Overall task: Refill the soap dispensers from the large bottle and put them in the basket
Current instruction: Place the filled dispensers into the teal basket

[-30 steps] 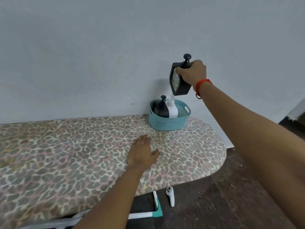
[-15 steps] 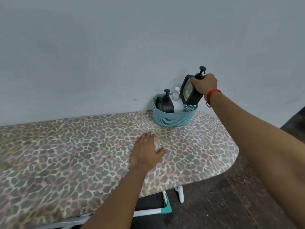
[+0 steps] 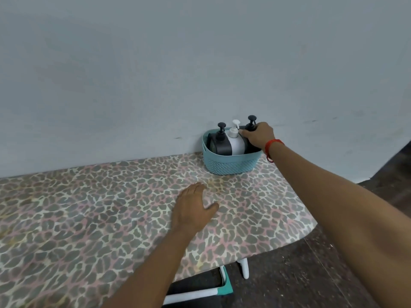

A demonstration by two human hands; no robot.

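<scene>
Right grip (image 3: 258, 135) curled round black dispenser (image 3: 251, 121), inside right end of basket (image 3: 231, 166), touching white dispenser (image 3: 236, 143). Left grip (image 3: 193, 207) flat, fingers straight, on ironing board (image 3: 89, 207) in front of basket. Seat base fully, keep upright, release once steady.

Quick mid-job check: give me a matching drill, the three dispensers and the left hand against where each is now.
Items:
1. left black dispenser
2. white dispenser
3. right black dispenser
4. left hand

Places:
A. flat on the ironing board
B. gripped by the right hand
C. middle of the basket
D. basket's left end

Pairs: 1-D, 2-C, 3-B, 4-A.
</scene>
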